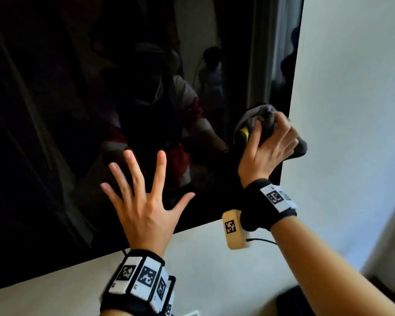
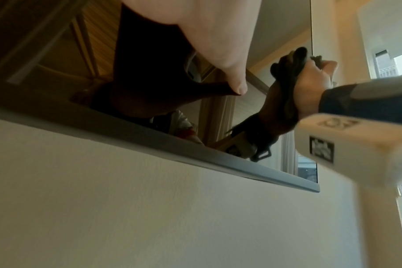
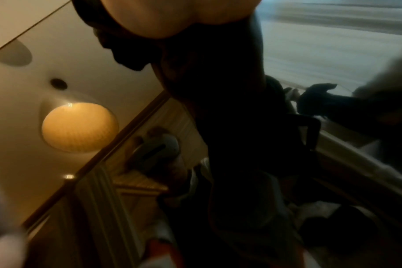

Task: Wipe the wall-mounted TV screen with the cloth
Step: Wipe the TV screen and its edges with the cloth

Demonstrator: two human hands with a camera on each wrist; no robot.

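Dark TV screen (image 1: 78,110) hangs on a white wall (image 1: 351,87). Right hand (image 1: 268,144) grips a bunched grey cloth (image 1: 258,117), pressed on the screen just inside its right edge, above the lower right corner. Left hand (image 1: 144,201) spread wide, fingers straight, palm toward the screen's lower part, left of the cloth; contact unclear. Both wrists wear black bands with marker tags (image 1: 276,197).

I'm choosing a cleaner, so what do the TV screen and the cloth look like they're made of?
TV screen: looks like glossy glass or hard plastic, since it mirrors the room and the person sharply. Cloth: soft grey fabric, matte, possibly microfibre, bunched and creased in the right hand against the screen's right edge.
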